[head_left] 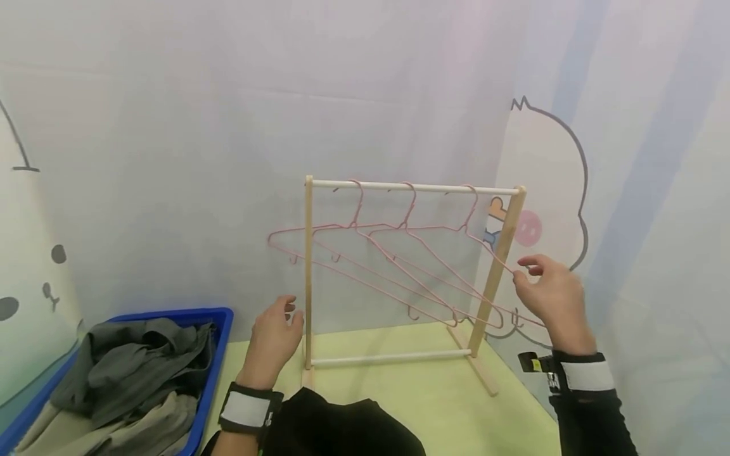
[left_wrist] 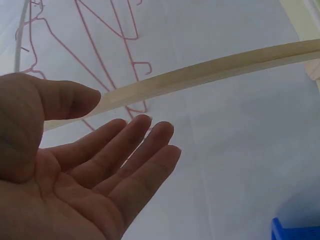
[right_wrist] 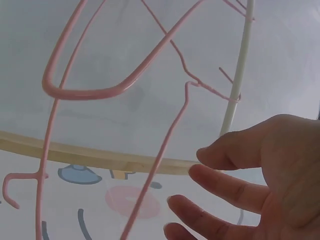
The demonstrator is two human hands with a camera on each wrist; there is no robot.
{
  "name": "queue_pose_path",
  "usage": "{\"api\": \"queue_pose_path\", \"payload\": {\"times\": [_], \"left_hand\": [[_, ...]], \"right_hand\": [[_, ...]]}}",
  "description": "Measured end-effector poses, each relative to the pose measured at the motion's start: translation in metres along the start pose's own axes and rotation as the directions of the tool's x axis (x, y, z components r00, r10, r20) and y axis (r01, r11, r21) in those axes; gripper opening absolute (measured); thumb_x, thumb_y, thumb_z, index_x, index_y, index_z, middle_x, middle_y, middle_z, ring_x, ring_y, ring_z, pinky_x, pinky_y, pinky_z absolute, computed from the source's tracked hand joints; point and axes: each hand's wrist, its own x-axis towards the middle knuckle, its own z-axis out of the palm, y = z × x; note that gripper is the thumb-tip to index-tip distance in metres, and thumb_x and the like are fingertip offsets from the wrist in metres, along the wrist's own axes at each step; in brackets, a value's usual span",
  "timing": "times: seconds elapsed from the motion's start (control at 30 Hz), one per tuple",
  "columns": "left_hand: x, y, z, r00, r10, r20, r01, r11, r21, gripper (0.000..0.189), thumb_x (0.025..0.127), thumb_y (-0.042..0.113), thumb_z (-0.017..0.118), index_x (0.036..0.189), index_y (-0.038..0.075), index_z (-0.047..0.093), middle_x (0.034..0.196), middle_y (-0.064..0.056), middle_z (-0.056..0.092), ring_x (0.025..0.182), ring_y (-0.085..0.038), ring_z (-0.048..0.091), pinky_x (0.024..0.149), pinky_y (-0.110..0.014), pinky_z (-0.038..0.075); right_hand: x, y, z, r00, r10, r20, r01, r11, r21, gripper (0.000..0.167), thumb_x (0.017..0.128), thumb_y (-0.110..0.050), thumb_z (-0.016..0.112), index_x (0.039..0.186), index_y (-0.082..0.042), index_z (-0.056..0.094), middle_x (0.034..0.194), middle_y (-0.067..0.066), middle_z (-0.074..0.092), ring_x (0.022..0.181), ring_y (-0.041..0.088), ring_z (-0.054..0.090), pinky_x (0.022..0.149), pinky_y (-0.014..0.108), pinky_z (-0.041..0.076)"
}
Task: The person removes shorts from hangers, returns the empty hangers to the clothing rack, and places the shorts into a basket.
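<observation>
Three pink clothes hangers hang from the white top bar (head_left: 376,186) of a small wooden rack (head_left: 308,272): a left hanger (head_left: 359,206), a middle hanger (head_left: 410,206) and a right hanger (head_left: 473,209). My right hand (head_left: 550,301) is beside the right hanger's sloping arm. In the right wrist view, that hand (right_wrist: 250,180) has its thumb and index fingertips close together, with no hanger between them. My left hand (head_left: 274,339) is just left of the rack's left post. Its fingers are loosely bent and hold nothing, as the left wrist view shows the hand (left_wrist: 110,175) too.
A blue basket (head_left: 226,329) at the left holds dark grey garments (head_left: 154,361) and khaki garments (head_left: 154,430). The rack stands on a pale yellow tabletop (head_left: 399,386). Black fabric (head_left: 342,424) shows at the bottom middle. A printed curtain (head_left: 228,126) hangs behind.
</observation>
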Motion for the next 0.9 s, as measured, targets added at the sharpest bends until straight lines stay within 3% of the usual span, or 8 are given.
{"api": "queue_pose_path", "payload": {"times": [0.13,0.27,0.4,0.5,0.63,0.8,0.9], "left_hand": [[-0.012,0.008,-0.028,1.000,-0.018,0.020,0.017,0.999,0.031,0.039,0.105,0.017,0.054,0.139,0.000,0.059,0.126,-0.020,0.070,0.113,-0.037,0.069,0.088,-0.053,0.058],[-0.022,0.012,-0.059,0.999,-0.044,0.020,0.042,0.994,0.097,0.039,0.107,0.019,0.050,0.140,0.002,0.060,0.125,-0.019,0.070,0.110,-0.035,0.069,0.084,-0.051,0.058],[-0.030,0.008,-0.088,0.998,-0.067,0.014,0.064,0.986,0.152,0.040,0.107,0.021,0.049,0.141,0.003,0.060,0.126,-0.020,0.069,0.108,-0.035,0.068,0.079,-0.050,0.058],[-0.035,-0.001,-0.108,0.996,-0.090,-0.002,0.089,0.979,0.186,0.042,0.107,0.022,0.049,0.143,0.001,0.058,0.125,-0.022,0.069,0.105,-0.036,0.068,0.076,-0.050,0.057],[-0.043,-0.016,-0.132,0.992,-0.118,-0.038,0.123,0.964,0.236,0.047,0.106,0.022,0.048,0.145,-0.003,0.053,0.123,-0.024,0.069,0.101,-0.038,0.069,0.073,-0.050,0.057],[-0.054,-0.033,-0.165,0.978,-0.200,-0.058,0.208,0.935,0.286,0.053,0.107,0.028,0.044,0.149,-0.003,0.048,0.129,-0.027,0.066,0.107,-0.042,0.067,0.075,-0.052,0.055],[-0.061,-0.048,-0.188,0.958,-0.282,-0.058,0.287,0.911,0.296,0.057,0.108,0.034,0.040,0.151,-0.004,0.044,0.134,-0.029,0.062,0.113,-0.045,0.064,0.077,-0.053,0.054]], "right_hand": [[-0.011,-0.017,0.001,0.981,-0.026,-0.191,0.042,0.996,0.078,0.036,0.098,-0.017,0.058,0.128,-0.003,0.070,0.117,0.028,0.071,0.087,0.041,0.067,0.068,0.044,0.045],[-0.022,-0.040,0.006,0.932,-0.044,-0.360,0.115,0.977,0.179,0.035,0.094,-0.010,0.057,0.126,-0.005,0.071,0.106,0.021,0.074,0.094,0.036,0.063,0.082,0.044,0.040],[-0.037,-0.064,0.011,0.890,-0.109,-0.443,0.234,0.942,0.239,0.030,0.095,-0.009,0.056,0.121,-0.008,0.073,0.094,0.012,0.074,0.077,0.015,0.058,0.072,0.023,0.042],[-0.051,-0.081,0.017,0.872,-0.190,-0.451,0.347,0.890,0.296,0.026,0.095,-0.005,0.057,0.113,-0.009,0.075,0.085,0.005,0.072,0.067,0.004,0.053,0.062,0.011,0.041],[-0.070,-0.100,0.026,0.860,-0.310,-0.406,0.468,0.795,0.385,0.029,0.092,0.004,0.057,0.102,-0.012,0.079,0.079,-0.004,0.069,0.059,0.002,0.050,0.053,0.012,0.039],[-0.094,-0.119,0.039,0.832,-0.475,-0.288,0.553,0.658,0.511,0.038,0.087,0.014,0.059,0.098,-0.018,0.077,0.081,-0.008,0.067,0.054,0.003,0.048,0.046,0.015,0.038],[-0.106,-0.128,0.052,0.803,-0.557,-0.213,0.567,0.602,0.563,0.042,0.085,0.017,0.061,0.099,-0.019,0.075,0.082,-0.010,0.066,0.056,0.003,0.050,0.047,0.016,0.041]]}}
